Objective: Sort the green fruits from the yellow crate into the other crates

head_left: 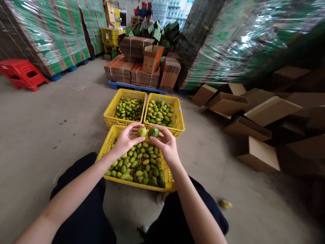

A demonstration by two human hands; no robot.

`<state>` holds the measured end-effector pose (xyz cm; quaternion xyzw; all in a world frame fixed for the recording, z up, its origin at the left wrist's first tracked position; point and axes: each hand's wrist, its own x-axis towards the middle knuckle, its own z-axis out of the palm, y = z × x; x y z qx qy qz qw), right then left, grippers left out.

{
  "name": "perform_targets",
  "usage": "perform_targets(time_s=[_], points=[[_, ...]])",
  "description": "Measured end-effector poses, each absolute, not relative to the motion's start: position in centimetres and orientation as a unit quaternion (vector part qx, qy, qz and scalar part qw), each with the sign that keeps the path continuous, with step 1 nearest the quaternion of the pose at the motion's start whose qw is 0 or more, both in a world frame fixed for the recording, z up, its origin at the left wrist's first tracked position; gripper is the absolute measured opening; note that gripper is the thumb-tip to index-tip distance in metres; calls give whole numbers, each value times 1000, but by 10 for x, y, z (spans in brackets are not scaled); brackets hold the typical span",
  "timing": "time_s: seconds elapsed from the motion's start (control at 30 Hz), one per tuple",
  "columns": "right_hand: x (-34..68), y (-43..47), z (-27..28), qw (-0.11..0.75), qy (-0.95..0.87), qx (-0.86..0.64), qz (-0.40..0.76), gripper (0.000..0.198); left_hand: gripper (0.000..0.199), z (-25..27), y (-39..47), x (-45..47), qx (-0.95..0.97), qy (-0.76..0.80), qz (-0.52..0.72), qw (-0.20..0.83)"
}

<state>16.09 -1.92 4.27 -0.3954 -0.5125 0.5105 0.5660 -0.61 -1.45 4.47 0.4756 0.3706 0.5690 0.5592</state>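
Observation:
My left hand grips a yellow-green mango between thumb and fingers. Beside it, my right hand is closed on a darker green mango. Both fruits are held up side by side, a small gap between them, over the near yellow crate. Many small oval mangoes lie in that crate, some yellower than others. Just beyond stand two more yellow crates, a left one and a right one, both filled with the same fruit.
A single mango lies on the floor at right. Cardboard boxes are heaped along the right side. Flattened cartons sit on a blue pallet ahead. A red stool and wrapped stacks stand left. A person is behind the cartons.

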Motion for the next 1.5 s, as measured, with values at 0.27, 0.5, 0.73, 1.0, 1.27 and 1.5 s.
perform_targets(time_s=[0.27, 0.5, 0.73, 1.0, 1.27, 1.5], points=[[149, -15, 32, 520, -300, -347, 721, 31, 22, 37, -9, -8, 230, 302, 521, 765], [137, -14, 20, 563, -211, -251, 759, 25, 27, 27, -10, 4, 105, 255, 533, 800], [132, -6, 8, 635, -114, -258, 720, 23, 23, 22, -4, 16, -13, 244, 597, 764], [132, -5, 9, 621, -111, -260, 731, 29, 29, 22, -6, 12, -56, 238, 594, 766], [130, -7, 5, 633, -89, -260, 724, 27, 32, 18, -4, 10, -49, 240, 612, 752], [124, -4, 5, 641, -81, -263, 717, 12, 32, 13, -2, 15, -46, 260, 634, 727]])
